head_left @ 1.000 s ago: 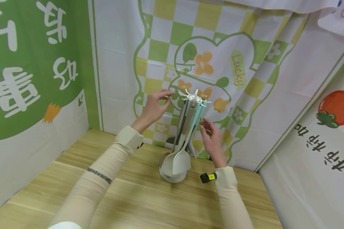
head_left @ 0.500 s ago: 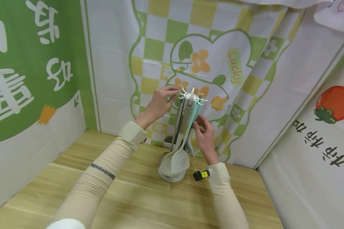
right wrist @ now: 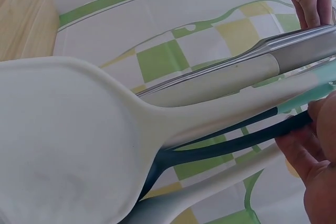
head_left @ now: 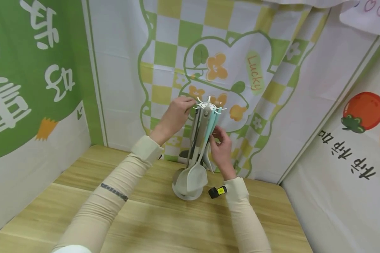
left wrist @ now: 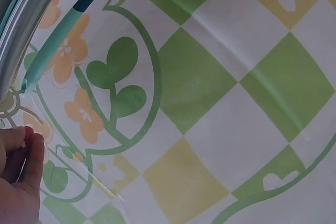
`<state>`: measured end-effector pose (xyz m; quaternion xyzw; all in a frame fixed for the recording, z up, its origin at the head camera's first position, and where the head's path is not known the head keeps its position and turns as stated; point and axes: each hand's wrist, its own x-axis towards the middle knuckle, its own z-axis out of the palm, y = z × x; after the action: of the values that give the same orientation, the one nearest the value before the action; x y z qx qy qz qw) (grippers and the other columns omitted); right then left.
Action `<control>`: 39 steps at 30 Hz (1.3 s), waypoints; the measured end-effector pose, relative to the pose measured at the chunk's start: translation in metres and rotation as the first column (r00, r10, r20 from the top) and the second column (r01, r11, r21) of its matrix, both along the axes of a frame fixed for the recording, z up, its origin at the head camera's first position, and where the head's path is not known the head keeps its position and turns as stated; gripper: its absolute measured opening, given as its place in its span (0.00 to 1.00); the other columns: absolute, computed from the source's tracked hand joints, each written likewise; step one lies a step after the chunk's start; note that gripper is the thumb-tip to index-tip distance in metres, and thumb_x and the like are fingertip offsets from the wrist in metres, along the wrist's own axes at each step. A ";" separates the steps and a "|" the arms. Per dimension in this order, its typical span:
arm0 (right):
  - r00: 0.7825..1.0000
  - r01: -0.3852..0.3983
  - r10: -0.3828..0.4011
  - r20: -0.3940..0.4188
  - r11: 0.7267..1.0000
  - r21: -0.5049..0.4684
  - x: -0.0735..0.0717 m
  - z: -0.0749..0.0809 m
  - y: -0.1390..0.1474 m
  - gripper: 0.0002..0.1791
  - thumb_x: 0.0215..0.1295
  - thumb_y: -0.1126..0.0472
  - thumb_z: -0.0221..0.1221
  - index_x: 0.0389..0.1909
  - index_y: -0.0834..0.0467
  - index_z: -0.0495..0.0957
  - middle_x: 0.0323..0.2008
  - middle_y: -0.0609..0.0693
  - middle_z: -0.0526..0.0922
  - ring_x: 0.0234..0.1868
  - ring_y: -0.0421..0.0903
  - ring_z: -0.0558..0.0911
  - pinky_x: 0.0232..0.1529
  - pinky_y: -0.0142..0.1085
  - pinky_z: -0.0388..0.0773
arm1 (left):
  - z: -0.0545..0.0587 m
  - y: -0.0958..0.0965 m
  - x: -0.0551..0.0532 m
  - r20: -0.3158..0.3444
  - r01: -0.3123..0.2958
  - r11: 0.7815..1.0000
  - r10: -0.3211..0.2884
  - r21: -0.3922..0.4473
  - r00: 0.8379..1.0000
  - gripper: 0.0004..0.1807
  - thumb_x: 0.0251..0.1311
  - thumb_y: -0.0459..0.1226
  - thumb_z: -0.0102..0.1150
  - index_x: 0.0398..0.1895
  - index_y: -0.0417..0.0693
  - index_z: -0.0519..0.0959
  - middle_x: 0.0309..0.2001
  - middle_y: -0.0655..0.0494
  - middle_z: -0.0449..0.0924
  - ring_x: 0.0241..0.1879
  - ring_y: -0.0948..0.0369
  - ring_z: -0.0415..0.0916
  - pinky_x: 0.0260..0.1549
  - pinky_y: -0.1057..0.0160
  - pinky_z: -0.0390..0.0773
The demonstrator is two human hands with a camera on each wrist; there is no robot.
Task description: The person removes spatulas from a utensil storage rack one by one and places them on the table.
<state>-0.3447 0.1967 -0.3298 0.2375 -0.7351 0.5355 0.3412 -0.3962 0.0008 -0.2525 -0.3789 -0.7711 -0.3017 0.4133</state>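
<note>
A white utensil rack stands upright on the table, with its hooked top ring (head_left: 207, 105) and round base (head_left: 187, 197) showing. Kitchen utensils hang from it, among them a pale turner (head_left: 197, 178) and several teal handles (head_left: 212, 121). My left hand (head_left: 176, 114) pinches the tip of a hook on the ring's left side; its fingers (left wrist: 32, 156) meet there in the left wrist view. On the right, my right hand (head_left: 222, 147) pinches a utensil's dark blue shaft (right wrist: 241, 142) between thumb and fingers. That utensil's head is partly hidden behind the turner.
The wooden table (head_left: 139, 218) extends in front of the rack. A green and yellow checked cloth (head_left: 164, 54) hangs close behind it. Printed cloth walls stand at left and right. A metal utensil (right wrist: 247, 56) hangs beside the others.
My left hand has moved right onto the hook tip. My right hand has come left to the hanging utensils and taken hold of the blue shaft. The whole view has shifted slightly.
</note>
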 end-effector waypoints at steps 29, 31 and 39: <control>0.998 -0.012 0.012 -0.064 1.000 -0.007 -0.001 -0.004 0.004 0.18 0.67 0.80 0.56 0.57 0.76 0.77 0.46 0.73 0.82 0.40 0.39 0.84 0.36 0.24 0.84 | 0.002 0.005 -0.001 -0.034 0.015 1.000 -0.015 -0.004 0.999 0.10 0.64 0.17 0.55 0.38 0.32 0.86 0.43 0.42 0.88 0.45 0.47 0.84 0.52 0.56 0.84; 0.998 -0.017 0.016 -0.059 1.000 -0.016 -0.001 -0.004 0.004 0.18 0.67 0.80 0.56 0.57 0.77 0.77 0.47 0.74 0.82 0.39 0.35 0.82 0.36 0.24 0.84 | 0.002 0.005 -0.001 -0.027 0.014 1.000 -0.014 -0.009 1.000 0.11 0.64 0.18 0.56 0.40 0.32 0.86 0.44 0.42 0.88 0.45 0.47 0.84 0.52 0.57 0.84; 0.999 -0.041 0.041 -0.021 0.999 -0.034 0.001 0.000 0.005 0.18 0.69 0.78 0.56 0.59 0.76 0.76 0.48 0.74 0.82 0.40 0.32 0.82 0.38 0.29 0.87 | 0.006 0.004 0.003 -0.001 -0.001 1.000 0.001 -0.017 1.000 0.10 0.66 0.21 0.58 0.43 0.32 0.87 0.45 0.41 0.88 0.45 0.48 0.84 0.51 0.58 0.84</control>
<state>-0.3432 0.2020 -0.3296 0.2521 -0.7172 0.5525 0.3418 -0.3936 0.0050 -0.2465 -0.3823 -0.7737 -0.2947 0.4103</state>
